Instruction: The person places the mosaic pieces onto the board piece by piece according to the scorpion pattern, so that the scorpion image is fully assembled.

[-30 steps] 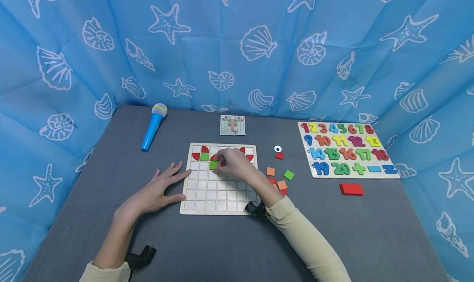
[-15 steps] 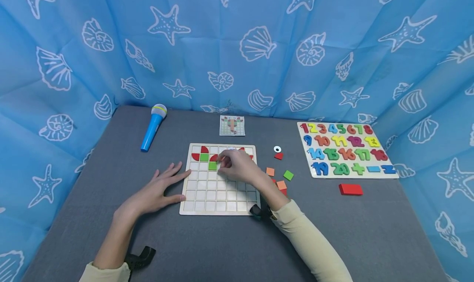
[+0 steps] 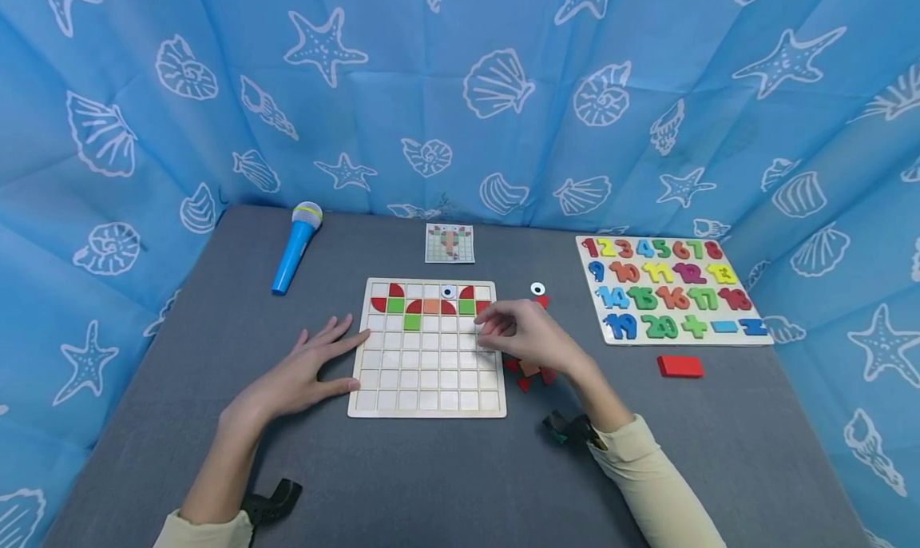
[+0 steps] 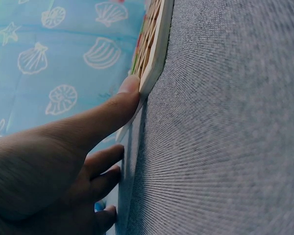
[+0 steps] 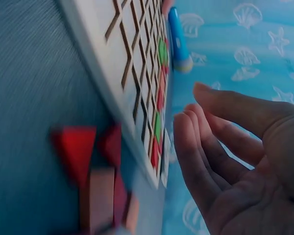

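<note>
A wooden grid board (image 3: 410,378) lies on the table, with red rounded pieces, green squares (image 3: 413,322), an orange square (image 3: 431,306) and an eye piece (image 3: 449,291) in its upper rows. My left hand (image 3: 305,375) is spread at the board's left side, thumb and forefinger touching its edge; in the left wrist view the thumb (image 4: 118,104) presses on the rim. My right hand (image 3: 532,336) hovers by the board's right edge. Its fingers are bent loosely, and the right wrist view shows a gap between thumb and fingertips (image 5: 183,125) with nothing held.
Loose red pieces (image 5: 77,149) and orange pieces lie right of the board, partly hidden by my right hand; another eye piece (image 3: 537,289) is above them. Around stand a pattern card (image 3: 450,244), a blue toy microphone (image 3: 293,252), a number board (image 3: 676,291) and a red block (image 3: 680,367).
My right hand has moved right, from over the green square to the board's right edge, uncovering the orange square and eye piece. The left hand has stayed put.
</note>
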Demonstrator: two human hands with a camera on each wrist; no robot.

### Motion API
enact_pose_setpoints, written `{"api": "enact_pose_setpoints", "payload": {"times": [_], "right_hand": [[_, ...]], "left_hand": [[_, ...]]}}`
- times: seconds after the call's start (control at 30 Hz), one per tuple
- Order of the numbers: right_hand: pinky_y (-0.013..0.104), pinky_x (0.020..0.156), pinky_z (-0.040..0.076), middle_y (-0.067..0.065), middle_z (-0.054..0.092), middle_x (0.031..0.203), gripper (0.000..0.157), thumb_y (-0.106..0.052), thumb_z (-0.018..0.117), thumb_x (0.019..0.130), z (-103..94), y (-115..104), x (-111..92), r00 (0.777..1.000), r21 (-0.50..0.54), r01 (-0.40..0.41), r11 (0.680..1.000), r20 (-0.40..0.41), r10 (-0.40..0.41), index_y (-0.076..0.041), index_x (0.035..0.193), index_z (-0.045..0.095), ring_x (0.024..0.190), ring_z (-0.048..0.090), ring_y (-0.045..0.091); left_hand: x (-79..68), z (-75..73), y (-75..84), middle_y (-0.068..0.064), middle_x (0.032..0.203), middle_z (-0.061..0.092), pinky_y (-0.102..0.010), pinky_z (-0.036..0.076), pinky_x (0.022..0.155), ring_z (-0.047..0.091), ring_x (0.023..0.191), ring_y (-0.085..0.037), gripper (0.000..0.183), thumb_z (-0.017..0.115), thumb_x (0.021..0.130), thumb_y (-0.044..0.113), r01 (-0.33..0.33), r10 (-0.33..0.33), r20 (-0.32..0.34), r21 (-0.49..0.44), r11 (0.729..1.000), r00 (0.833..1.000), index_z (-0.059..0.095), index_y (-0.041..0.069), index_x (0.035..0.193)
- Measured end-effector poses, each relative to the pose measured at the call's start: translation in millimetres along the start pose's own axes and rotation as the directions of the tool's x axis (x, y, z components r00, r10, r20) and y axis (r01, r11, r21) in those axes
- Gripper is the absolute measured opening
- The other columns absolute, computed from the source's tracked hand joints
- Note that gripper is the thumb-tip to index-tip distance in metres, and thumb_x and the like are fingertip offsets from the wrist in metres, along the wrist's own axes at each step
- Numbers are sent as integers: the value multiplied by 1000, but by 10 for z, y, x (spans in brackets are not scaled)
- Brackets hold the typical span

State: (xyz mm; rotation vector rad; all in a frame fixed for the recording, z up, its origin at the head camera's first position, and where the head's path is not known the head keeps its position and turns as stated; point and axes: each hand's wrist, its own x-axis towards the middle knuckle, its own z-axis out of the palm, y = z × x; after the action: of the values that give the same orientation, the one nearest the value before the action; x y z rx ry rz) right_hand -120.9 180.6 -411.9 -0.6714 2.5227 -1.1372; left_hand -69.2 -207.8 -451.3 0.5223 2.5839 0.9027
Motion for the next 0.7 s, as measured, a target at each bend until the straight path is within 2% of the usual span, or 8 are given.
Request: {"api": "enact_pose_setpoints", "payload": {"times": [0.2,0.37,0.57,0.7], "right_hand": [[25,75,60,4,77,94,21,-12,82,96,-182,201,-272,997,-23,-72,997,-7,72,-2,114,79,83,69,13],[22,77,60,7,79,99,22,-11,82,96,-290,366,-456,989,-68,-138,988,-64,134,-3,116,79,87,70,15],[28,80,57,14,78,108,24,-9,83,95,-374,515,-577,965,-229,-219,948,-194,176,-1,117,79,91,69,18],[32,81,56,16,76,108,26,-11,84,95,-394,579,-601,955,-255,-265,930,-206,215,1,118,79,91,68,20]], "left_hand": [[5,-1,9,-26,179,25,-85,6,126,14,167,-55,81,80,98,44,-1,1,1,0,1000,1000,45,21,167],[4,3,-17,-27,179,25,-86,6,125,14,166,-56,81,81,97,44,-16,16,-7,-8,1000,1000,45,23,167],[10,7,-35,-27,178,25,-87,5,124,14,167,-55,80,81,97,43,-26,25,-10,-17,1000,1000,46,24,167],[21,5,-31,-26,179,24,-86,6,125,14,167,-55,80,79,99,45,-4,4,9,10,1000,1000,44,23,168]]}}
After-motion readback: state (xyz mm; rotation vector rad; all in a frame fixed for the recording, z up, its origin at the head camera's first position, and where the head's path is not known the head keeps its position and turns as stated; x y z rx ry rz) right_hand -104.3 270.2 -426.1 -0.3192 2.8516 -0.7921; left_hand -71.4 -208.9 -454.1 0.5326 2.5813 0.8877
